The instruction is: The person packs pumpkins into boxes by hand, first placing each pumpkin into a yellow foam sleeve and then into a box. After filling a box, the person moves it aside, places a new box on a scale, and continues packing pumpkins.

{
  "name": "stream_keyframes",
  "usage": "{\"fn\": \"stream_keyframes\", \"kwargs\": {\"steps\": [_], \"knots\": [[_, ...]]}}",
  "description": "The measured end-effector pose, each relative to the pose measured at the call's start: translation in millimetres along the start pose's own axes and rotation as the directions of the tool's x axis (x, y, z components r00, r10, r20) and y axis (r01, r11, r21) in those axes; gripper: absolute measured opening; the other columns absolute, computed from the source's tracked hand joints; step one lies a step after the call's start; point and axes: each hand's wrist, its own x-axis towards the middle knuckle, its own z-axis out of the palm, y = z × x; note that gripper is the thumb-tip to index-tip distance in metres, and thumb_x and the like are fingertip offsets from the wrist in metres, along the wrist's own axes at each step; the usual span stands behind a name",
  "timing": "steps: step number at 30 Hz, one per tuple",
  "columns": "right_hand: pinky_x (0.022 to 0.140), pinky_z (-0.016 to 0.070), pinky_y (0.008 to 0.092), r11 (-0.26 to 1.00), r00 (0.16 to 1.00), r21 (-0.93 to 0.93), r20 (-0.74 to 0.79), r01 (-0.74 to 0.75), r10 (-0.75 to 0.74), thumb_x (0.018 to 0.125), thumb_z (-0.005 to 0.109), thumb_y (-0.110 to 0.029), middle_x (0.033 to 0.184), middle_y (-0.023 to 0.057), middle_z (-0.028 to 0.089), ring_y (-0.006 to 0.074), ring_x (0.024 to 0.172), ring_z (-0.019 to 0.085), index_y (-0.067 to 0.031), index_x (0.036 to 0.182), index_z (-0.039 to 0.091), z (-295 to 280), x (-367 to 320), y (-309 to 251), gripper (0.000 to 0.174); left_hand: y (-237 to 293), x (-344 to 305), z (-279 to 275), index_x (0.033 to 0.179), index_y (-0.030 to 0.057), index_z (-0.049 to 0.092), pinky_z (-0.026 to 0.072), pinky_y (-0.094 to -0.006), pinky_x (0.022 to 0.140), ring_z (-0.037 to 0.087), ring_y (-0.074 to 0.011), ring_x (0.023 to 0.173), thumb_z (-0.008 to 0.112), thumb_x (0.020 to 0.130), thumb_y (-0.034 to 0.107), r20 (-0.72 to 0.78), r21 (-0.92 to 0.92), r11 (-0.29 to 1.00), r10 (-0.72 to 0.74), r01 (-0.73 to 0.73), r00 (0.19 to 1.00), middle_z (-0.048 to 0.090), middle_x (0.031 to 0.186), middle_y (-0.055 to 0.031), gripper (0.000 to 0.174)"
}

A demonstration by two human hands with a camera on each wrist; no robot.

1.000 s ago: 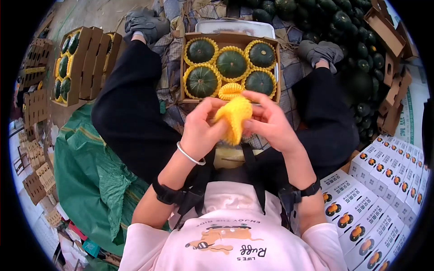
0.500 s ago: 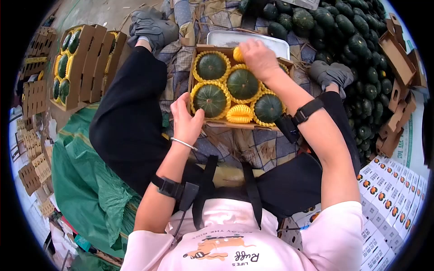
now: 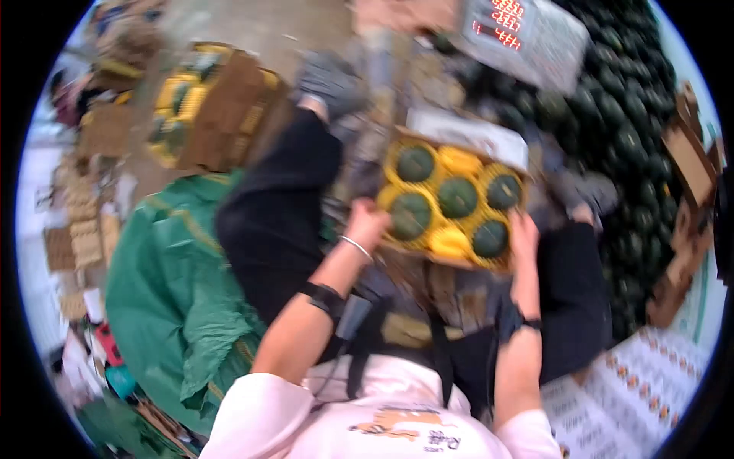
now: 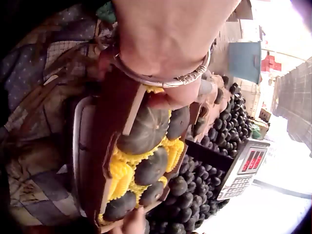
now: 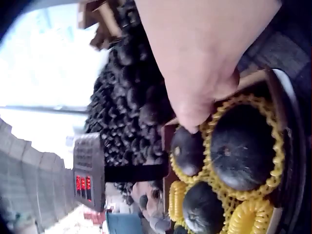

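Note:
An open cardboard box (image 3: 451, 262) sits in front of the person, blurred in the head view. Several dark green pumpkins (image 3: 457, 197) in yellow foam nets fill it. Folded yellow foam nets (image 3: 449, 243) are tucked in gaps at its near and far sides. My left hand (image 3: 368, 222) grips the left end, its thumb reaching inside by a pumpkin (image 4: 144, 130). At the opposite end, my right hand (image 3: 524, 229) holds the wall, fingers partly hidden. A metal tray (image 4: 75, 146) shows beneath the box.
Beyond the box stands a scale display (image 3: 527, 38) with lit red digits. A large pumpkin heap (image 3: 627, 153) lies to the right. Packed boxes (image 3: 229, 107) stand at the far left, a green tarp (image 3: 176, 291) nearer. White printed cartons (image 3: 634, 390) lie at lower right.
Both hands handled a yellow foam net; the right hand then carried it to the box's far side. Now both hands hold the box's ends. The head view has shifted, bringing the scale display in.

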Motion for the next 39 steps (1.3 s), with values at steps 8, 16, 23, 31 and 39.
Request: {"fn": "stream_keyframes", "kwargs": {"steps": [8,16,23,31,39], "knots": [[0.076,0.0423,0.0283,0.819,0.882,0.510,0.470,-0.261,-0.012,0.094,0.047,-0.053,0.088,0.0037,0.058,0.0135,0.084,0.053,-0.0009,0.102,0.061,-37.7,-38.4,-170.8,0.055,63.4,-122.6,-100.8,0.105,-0.0047,0.053,0.0538,-0.0365,0.072,0.062,-0.0255,0.081,0.053,0.070,0.001,0.238,-0.600,0.799,0.224,-0.039,0.945,0.059,0.098,-0.0129,0.036],[0.094,0.0418,0.0300,0.952,0.913,-0.009,0.288,0.306,-0.290,0.089,0.059,-0.023,0.120,0.0086,0.057,0.0158,0.107,0.054,0.0040,0.122,0.054,-82.6,-49.3,-256.0,0.043,123.1,-51.7,-318.3,0.083,0.0064,0.054,0.0503,-0.0526,0.083,0.061,-0.0335,0.089,0.047,0.075,0.013,-0.204,-0.825,0.415,0.414,-0.383,0.887,0.060,0.090,-0.0135,0.012],[0.054,0.0402,0.0226,0.999,0.976,-0.020,-0.216,-0.043,0.037,0.088,0.058,-0.013,0.081,0.0004,0.053,0.0078,0.064,0.046,-0.0047,0.097,0.059,-257.0,-105.7,-113.4,0.012,121.6,72.4,-429.6,0.069,0.0083,0.054,0.0493,-0.0393,0.063,0.057,-0.0199,0.065,0.054,0.073,0.012,-0.522,-0.672,0.445,0.282,-0.592,0.805,0.054,0.064,-0.0075,0.005],[0.077,0.0482,0.0354,0.817,0.899,-0.499,-0.435,-0.289,0.052,0.085,0.065,-0.020,0.088,0.0149,0.065,0.0230,0.083,0.059,0.0020,0.096,0.065,-339.0,-306.0,15.6,0.025,143.8,6.9,-374.5,0.099,-0.0036,0.062,0.0467,-0.0436,0.074,0.059,-0.0356,0.079,0.068,0.073,0.014,-0.479,0.803,0.479,0.873,-0.356,0.093,0.063,0.086,-0.0215,0.032],[0.063,0.0484,0.0381,0.808,0.941,-0.548,-0.337,-0.216,0.023,0.076,0.064,-0.029,0.073,0.0164,0.063,0.0280,0.068,0.062,0.0025,0.075,0.064,-327.3,-223.0,-41.8,0.032,143.6,-87.0,-192.2,0.125,-0.0031,0.054,0.0424,-0.0298,0.095,0.054,-0.0186,0.110,0.050,0.091,0.002,-0.134,0.055,0.567,0.820,-0.822,0.556,0.057,0.120,-0.0101,0.035]]}}
